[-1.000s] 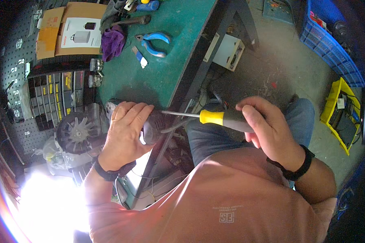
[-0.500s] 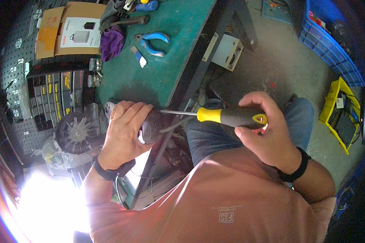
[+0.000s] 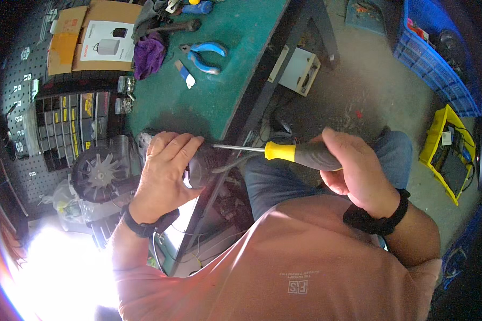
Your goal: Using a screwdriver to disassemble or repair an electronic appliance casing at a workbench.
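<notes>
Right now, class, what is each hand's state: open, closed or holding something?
Left hand: holding a dark device at the bench edge.
Right hand: closed around the handle of a yellow-and-black screwdriver.

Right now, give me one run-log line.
left hand: clasping dark rounded device | right hand: gripping yellow-and-black screwdriver, shaft toward device | blue-handled pliers: on green bench

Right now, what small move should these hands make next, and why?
Probably a slight twist of the yellow-and-black screwdriver: the right hand grips its handle, its metal shaft reaches the dark rounded device, and the left hand holds that.
</notes>
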### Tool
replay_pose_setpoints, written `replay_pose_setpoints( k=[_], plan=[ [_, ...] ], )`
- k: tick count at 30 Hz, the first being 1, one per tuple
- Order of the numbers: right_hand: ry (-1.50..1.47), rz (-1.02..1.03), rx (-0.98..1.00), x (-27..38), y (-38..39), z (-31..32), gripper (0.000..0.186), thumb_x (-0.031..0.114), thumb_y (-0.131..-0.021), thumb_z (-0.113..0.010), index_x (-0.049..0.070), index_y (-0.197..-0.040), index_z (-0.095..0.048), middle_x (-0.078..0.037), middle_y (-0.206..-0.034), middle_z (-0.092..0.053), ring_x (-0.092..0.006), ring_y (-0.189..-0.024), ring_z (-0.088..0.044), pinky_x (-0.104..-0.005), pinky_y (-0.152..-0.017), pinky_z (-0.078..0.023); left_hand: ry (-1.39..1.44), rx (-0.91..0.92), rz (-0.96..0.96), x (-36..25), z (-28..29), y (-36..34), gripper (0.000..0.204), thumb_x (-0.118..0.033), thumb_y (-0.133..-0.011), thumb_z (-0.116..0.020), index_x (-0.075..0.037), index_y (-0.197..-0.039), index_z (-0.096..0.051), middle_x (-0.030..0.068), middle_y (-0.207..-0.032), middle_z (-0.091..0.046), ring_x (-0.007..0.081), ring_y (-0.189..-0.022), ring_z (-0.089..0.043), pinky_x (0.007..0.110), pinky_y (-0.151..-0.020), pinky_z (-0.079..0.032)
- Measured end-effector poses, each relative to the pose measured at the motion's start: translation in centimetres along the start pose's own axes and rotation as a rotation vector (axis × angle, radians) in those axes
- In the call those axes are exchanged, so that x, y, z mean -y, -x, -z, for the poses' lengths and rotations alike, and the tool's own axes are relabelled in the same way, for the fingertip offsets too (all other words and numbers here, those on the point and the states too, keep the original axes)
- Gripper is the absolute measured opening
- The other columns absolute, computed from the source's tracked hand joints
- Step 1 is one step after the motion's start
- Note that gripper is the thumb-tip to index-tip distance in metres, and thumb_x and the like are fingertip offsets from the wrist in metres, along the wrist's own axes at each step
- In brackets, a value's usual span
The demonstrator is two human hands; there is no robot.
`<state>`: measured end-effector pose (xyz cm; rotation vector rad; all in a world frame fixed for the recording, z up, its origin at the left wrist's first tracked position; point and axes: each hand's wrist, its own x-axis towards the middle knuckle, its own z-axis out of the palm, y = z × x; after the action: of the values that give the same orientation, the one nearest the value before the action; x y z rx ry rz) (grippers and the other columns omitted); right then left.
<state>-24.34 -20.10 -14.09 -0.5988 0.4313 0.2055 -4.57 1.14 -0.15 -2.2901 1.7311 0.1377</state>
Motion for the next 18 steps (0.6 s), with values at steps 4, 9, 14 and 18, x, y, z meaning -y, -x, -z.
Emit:
replay_pose_setpoints(
  k=[4,9,14,18],
  plan=[
    [0.855,0.843,-0.214,-0.9,0.1,-0.3,0.027,0.009,-0.083,-0.061,0.004,-0.109,-0.060,-0.005,-0.093,-0.057,-0.0101,-0.080,-0.054,-0.0220,-0.068,-0.043,0.001,0.011,0.007,0.0,0.0,0.0,0.081,-0.023,-0.047,-0.087,-0.006,-0.120,-0.058,0.0130,-0.116,-0.056,0.0334,-0.108,-0.049,0.046,-0.097,-0.041],
    [0.313,0.175,-0.186,-1.1,0.5,-0.5,0.026,0.018,-0.087,-0.065,0.002,-0.107,-0.059,-0.004,-0.080,-0.057,-0.0100,-0.071,-0.056,-0.0247,-0.063,-0.045,0.021,0.018,0.009,0.0,0.1,0.0,0.081,-0.022,-0.046,-0.086,-0.005,-0.120,-0.058,0.0129,-0.116,-0.056,0.0335,-0.108,-0.049,0.046,-0.098,-0.040],
    [0.470,0.547,-0.264,-0.3,0.1,-1.9,0.021,0.020,-0.091,-0.060,0.001,-0.102,-0.059,-0.002,-0.073,-0.056,-0.0076,-0.062,-0.053,-0.0241,-0.055,-0.043,0.018,0.012,0.010,0.1,0.0,0.1,0.081,-0.021,-0.046,-0.086,-0.005,-0.120,-0.058,0.0126,-0.116,-0.056,0.0331,-0.108,-0.049,0.045,-0.098,-0.040],
    [0.157,0.146,-0.130,0.5,0.6,-1.5,0.017,0.017,-0.090,-0.060,0.002,-0.100,-0.059,-0.003,-0.077,-0.057,-0.0082,-0.065,-0.054,-0.0249,-0.058,-0.043,0.012,-0.008,-0.003,0.1,-0.1,0.0,0.080,-0.021,-0.046,-0.086,-0.006,-0.119,-0.058,0.0120,-0.116,-0.057,0.0325,-0.109,-0.049,0.045,-0.098,-0.041]
  ],
)
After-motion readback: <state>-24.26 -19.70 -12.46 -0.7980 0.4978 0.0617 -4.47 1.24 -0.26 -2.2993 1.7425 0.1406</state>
